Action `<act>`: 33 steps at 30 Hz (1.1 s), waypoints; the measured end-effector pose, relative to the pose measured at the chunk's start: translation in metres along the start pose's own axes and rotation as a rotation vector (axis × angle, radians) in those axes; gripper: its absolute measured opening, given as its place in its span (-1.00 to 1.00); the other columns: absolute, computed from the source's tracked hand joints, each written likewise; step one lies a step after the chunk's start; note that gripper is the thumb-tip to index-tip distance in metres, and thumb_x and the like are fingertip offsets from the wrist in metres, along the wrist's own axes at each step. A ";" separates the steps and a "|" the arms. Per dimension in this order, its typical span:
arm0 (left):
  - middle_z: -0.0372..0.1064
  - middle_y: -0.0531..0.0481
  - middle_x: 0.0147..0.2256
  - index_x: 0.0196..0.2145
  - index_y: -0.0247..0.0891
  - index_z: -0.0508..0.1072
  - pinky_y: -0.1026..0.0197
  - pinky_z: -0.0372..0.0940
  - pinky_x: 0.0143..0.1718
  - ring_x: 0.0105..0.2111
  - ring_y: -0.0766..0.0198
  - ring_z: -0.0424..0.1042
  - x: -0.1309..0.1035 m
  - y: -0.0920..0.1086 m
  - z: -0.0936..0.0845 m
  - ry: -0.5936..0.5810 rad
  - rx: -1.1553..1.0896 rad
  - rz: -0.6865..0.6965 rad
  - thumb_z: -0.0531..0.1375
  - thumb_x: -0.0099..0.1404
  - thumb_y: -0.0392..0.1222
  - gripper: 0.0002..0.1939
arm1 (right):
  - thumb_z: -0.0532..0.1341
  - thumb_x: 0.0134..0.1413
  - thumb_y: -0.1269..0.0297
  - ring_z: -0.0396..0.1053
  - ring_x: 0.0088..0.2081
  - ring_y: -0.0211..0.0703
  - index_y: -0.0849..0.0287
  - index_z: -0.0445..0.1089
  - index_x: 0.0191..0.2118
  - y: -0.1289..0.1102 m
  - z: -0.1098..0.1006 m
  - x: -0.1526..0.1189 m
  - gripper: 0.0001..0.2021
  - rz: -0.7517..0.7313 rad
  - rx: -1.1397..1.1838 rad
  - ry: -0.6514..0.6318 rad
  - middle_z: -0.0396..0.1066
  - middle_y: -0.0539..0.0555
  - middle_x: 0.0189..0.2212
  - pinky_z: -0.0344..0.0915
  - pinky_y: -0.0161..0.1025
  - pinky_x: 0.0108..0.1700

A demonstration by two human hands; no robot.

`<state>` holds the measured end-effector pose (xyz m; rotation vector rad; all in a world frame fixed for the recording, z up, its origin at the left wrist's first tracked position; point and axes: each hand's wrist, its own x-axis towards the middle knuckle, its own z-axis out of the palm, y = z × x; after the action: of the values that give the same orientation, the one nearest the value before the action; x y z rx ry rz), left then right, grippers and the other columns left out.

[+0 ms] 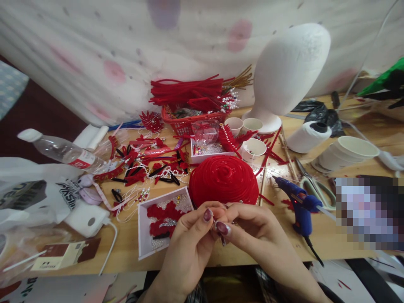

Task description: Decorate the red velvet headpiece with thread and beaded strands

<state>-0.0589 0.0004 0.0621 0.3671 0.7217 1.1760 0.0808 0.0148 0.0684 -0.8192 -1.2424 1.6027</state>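
Observation:
My left hand point(197, 227) and my right hand point(249, 227) meet just in front of a round coil of red velvet cord point(224, 179). Both are closed, thumbs and fingertips pinched together around something too small to make out. Beside my left hand, a white box point(147, 250) holds red fuzzy flower shapes point(160, 216), small pearl beads and a silvery piece. To the right of my right hand lies a blue glue gun point(298, 200) with a glue stick in its back.
A red basket point(176, 124) of red stems, a white foam head point(290, 71) and paper cups point(254, 149) stand behind. Hair clips point(170, 174) and a bottle point(63, 149) lie left. Scissors point(318, 189), a thread spool point(307, 136) and larger cups point(344, 153) are right.

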 end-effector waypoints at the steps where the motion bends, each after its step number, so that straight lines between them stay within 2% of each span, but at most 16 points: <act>1: 0.50 -0.01 -0.27 -0.43 -0.20 0.68 0.39 0.37 -0.29 -0.34 0.37 0.45 0.000 0.000 -0.001 -0.001 0.026 0.015 0.45 0.12 -0.10 -0.86 | 0.34 0.20 0.30 0.37 -0.41 -0.32 0.16 0.53 -0.38 0.000 0.000 0.000 -0.87 0.007 0.008 -0.001 0.47 -0.05 -0.46 0.33 -0.45 -0.32; 6: 0.46 0.00 -0.29 -0.42 -0.17 0.69 0.37 0.38 -0.32 -0.32 0.34 0.45 -0.001 -0.001 -0.003 -0.001 0.081 0.080 0.45 0.12 -0.08 -0.87 | 0.36 0.20 0.26 0.34 -0.41 -0.35 0.17 0.53 -0.39 -0.001 0.000 -0.001 -0.85 0.029 0.061 -0.011 0.45 -0.05 -0.46 0.30 -0.46 -0.33; 10: 0.46 0.08 -0.43 -0.43 -0.20 0.67 0.44 0.39 -0.35 -0.43 0.44 0.45 0.001 -0.002 -0.005 0.157 -0.026 0.076 0.52 -0.01 -0.10 -0.80 | 0.35 0.22 0.25 0.34 -0.42 -0.36 0.15 0.54 -0.35 -0.001 -0.003 -0.003 -0.86 0.029 0.048 -0.038 0.45 -0.05 -0.47 0.30 -0.48 -0.32; 12: 0.46 0.11 -0.51 -0.41 -0.22 0.66 0.45 0.40 -0.39 -0.49 0.47 0.43 0.002 -0.001 -0.005 0.196 -0.095 0.042 0.55 -0.07 -0.14 -0.75 | 0.36 0.22 0.24 0.35 -0.42 -0.36 0.15 0.54 -0.35 -0.002 -0.004 -0.003 -0.86 0.011 0.025 -0.034 0.45 -0.06 -0.48 0.31 -0.49 -0.32; 16: 0.53 0.08 -0.47 -0.38 -0.25 0.66 0.46 0.41 -0.41 -0.51 0.49 0.45 0.004 0.002 -0.006 0.150 -0.190 -0.016 0.55 -0.07 -0.25 -0.74 | 0.35 0.22 0.25 0.35 -0.42 -0.37 0.15 0.55 -0.36 -0.004 -0.004 -0.003 -0.86 -0.016 -0.006 -0.018 0.45 -0.05 -0.47 0.31 -0.50 -0.31; 22: 0.60 0.03 -0.42 -0.40 -0.24 0.66 0.50 0.43 -0.41 -0.52 0.51 0.48 0.004 0.000 -0.004 0.128 -0.268 -0.063 0.55 -0.08 -0.27 -0.76 | 0.41 0.17 0.21 0.36 -0.41 -0.41 0.14 0.58 -0.35 -0.009 -0.002 0.000 -0.87 0.025 0.100 -0.070 0.48 -0.05 -0.46 0.29 -0.56 -0.32; 26: 0.57 0.05 -0.49 -0.45 -0.26 0.65 0.49 0.43 -0.43 -0.53 0.47 0.50 0.003 -0.001 -0.002 0.148 -0.263 -0.032 0.57 -0.15 -0.28 -0.74 | 0.37 0.21 0.22 0.35 -0.40 -0.40 0.14 0.58 -0.35 -0.009 -0.002 0.001 -0.86 0.015 0.109 -0.087 0.47 -0.05 -0.46 0.29 -0.54 -0.30; 30: 0.56 0.04 -0.43 -0.41 -0.24 0.64 0.39 0.46 -0.36 -0.45 0.38 0.53 0.002 -0.002 -0.007 0.111 -0.207 -0.012 0.54 -0.06 -0.24 -0.77 | 0.36 0.23 0.23 0.35 -0.39 -0.39 0.12 0.57 -0.34 -0.007 -0.001 0.000 -0.87 0.025 0.121 -0.072 0.46 -0.06 -0.45 0.29 -0.53 -0.29; 33: 0.53 0.07 -0.42 -0.33 -0.20 0.64 0.37 0.44 -0.33 -0.44 0.39 0.50 0.000 -0.003 -0.009 0.105 -0.171 -0.010 0.53 -0.03 -0.20 -0.73 | 0.38 0.20 0.21 0.36 -0.38 -0.37 0.13 0.57 -0.36 -0.007 0.001 0.001 -0.85 0.015 0.105 -0.057 0.47 -0.04 -0.45 0.30 -0.51 -0.27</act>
<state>-0.0630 -0.0013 0.0534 0.1598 0.7073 1.2449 0.0812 0.0161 0.0754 -0.7224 -1.1839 1.6987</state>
